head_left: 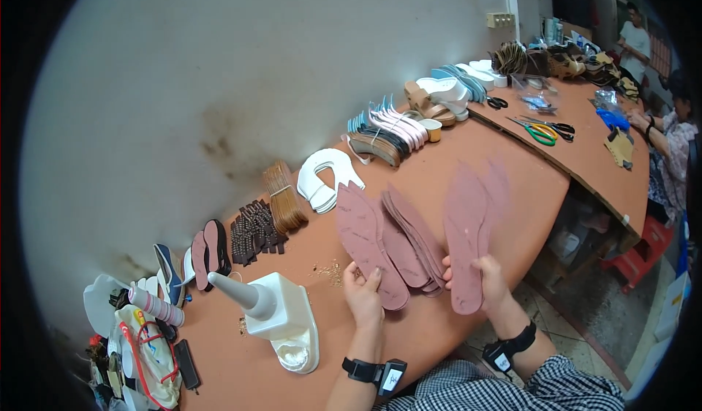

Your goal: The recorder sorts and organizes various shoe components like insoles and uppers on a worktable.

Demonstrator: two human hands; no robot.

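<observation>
My left hand (365, 294) is closed on the heel end of some dusty-pink shoe insoles (363, 235), thumb on top, their pointed toes aimed away from me. More pink insoles (466, 243) are in my right hand (488, 283), gripped near the heel; their far ends are smeared by motion. Between the two hands lies a pile of the same insoles (413, 243) on the table. How many sheets each hand holds I cannot tell.
On the orange table (512, 191), a white glue bottle with a cone spout (281, 316) stands at left. White U-shaped pieces (325, 173), brown strap bundles (284, 195) and soles (380, 144) line the wall. Scissors (563, 127) lie on a second table; a person (665, 133) sits there.
</observation>
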